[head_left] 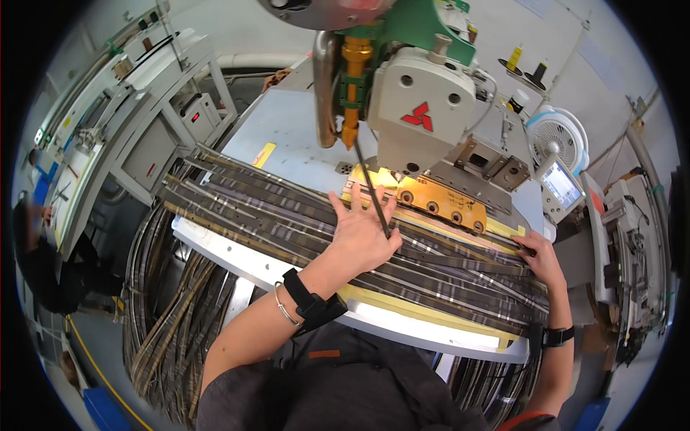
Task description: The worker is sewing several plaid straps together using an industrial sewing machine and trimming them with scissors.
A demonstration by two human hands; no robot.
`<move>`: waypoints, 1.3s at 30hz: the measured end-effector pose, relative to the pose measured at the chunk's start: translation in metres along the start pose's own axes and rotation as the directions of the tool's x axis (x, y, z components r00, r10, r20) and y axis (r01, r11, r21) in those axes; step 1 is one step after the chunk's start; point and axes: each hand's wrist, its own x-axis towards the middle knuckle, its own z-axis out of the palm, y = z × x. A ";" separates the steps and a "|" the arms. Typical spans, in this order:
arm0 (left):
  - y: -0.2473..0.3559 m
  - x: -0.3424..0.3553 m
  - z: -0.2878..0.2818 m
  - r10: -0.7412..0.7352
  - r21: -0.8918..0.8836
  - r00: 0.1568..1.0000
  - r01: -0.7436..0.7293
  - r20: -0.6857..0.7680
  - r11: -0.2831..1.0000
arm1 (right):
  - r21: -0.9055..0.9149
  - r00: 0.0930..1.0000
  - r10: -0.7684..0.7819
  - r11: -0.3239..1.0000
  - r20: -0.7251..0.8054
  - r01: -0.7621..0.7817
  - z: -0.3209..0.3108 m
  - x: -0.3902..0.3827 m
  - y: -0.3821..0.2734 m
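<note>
My left hand point(363, 233) lies with fingers spread over the long dark zipper-like strips point(251, 230), its fingertips beside the yellow-orange metal guide point(442, 205). A narrow dark strip point(369, 183) slants down past its index finger from near the gold cylinder point(352, 86) of the sewing machine point(420, 108). My right hand point(539, 255) is closed on the edge of a dark strip at the right end of the bundle, near a pale yellow tape. The strips run across the grey machine table point(266, 129) and white front rail point(241, 255); their ends hang down at the left.
A control screen point(559, 179) and white fan point(552, 144) stand at the right, beside spools point(514, 57). Another machine bench point(180, 57) is at the left, with a person point(36, 251) in dark clothes beside it. A yellow floor line point(104, 377) runs at lower left.
</note>
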 end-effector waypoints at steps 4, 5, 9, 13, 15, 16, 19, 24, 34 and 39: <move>-0.002 -0.001 0.002 -0.016 0.014 1.000 0.016 -0.013 1.000 | 0.030 0.970 -0.181 0.982 -0.161 0.188 0.020 0.008 -0.060; -0.004 0.000 0.005 -0.019 0.038 1.000 0.019 -0.007 0.999 | 0.109 0.978 -0.177 0.976 -0.113 0.189 0.025 0.009 -0.087; 0.004 0.005 0.001 -0.001 0.044 1.000 0.000 0.025 0.999 | 0.008 0.869 -0.486 0.872 -0.096 0.489 0.077 0.024 -0.127; 0.006 0.003 -0.002 -0.007 0.087 1.000 0.007 0.006 0.996 | -0.001 0.942 -0.328 0.944 0.072 0.329 0.098 0.050 -0.160; 0.000 0.004 0.003 0.006 0.058 1.000 -0.005 -0.018 0.998 | 0.032 0.959 -0.244 0.970 0.142 0.242 0.101 0.061 -0.163; 0.000 0.004 0.003 0.007 0.058 1.000 -0.007 -0.007 0.998 | 0.025 0.968 -0.213 0.977 0.131 0.212 0.100 0.056 -0.157; 0.002 0.002 -0.003 -0.015 0.074 1.000 0.013 0.024 0.997 | -0.018 0.980 -0.189 0.982 0.064 0.190 0.087 0.039 -0.147; 0.001 -0.002 -0.003 0.012 0.070 1.000 -0.012 -0.003 0.998 | -0.153 0.999 0.032 0.988 0.022 -0.029 0.060 -0.008 -0.070; 0.001 -0.015 -0.001 0.084 -0.274 0.928 -0.192 -0.363 0.942 | -0.190 0.979 0.201 0.963 0.043 -0.189 0.030 -0.018 -0.043; 0.016 -0.072 -0.007 0.192 -0.801 0.827 -0.560 -0.528 0.210 | -0.203 0.934 -0.223 0.964 -0.278 0.170 0.019 -0.021 -0.071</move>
